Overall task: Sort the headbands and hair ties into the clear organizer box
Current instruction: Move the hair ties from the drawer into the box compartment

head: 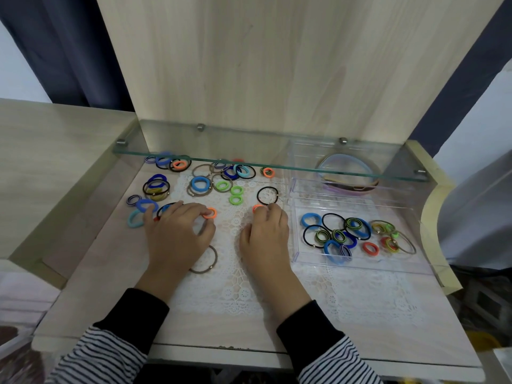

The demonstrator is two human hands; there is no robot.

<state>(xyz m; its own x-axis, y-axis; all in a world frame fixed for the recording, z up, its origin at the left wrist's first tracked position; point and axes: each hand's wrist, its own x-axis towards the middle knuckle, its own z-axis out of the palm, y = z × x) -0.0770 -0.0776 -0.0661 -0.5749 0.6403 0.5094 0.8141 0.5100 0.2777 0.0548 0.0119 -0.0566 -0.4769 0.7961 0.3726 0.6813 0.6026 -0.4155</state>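
Left hand (177, 231): pinches orange tie (209, 213) on the lace mat (235, 295).
Right hand (264, 234): curled fingertips grip second orange tie (257, 208).
Organizer box (360, 263): 3 o'clock of the hands, holding ties; headbands (346, 187) in its far compartment.
Loose ties (199, 184): 11 to 12 o'clock.

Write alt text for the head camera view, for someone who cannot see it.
A person's left hand pinches a small orange fabric hair tie and the right hand grips a second orange hair tie on a white lace mat strewn with loose colourful hair ties. At right, a clear plastic organizer box holds sorted ties in front, curved headbands behind.
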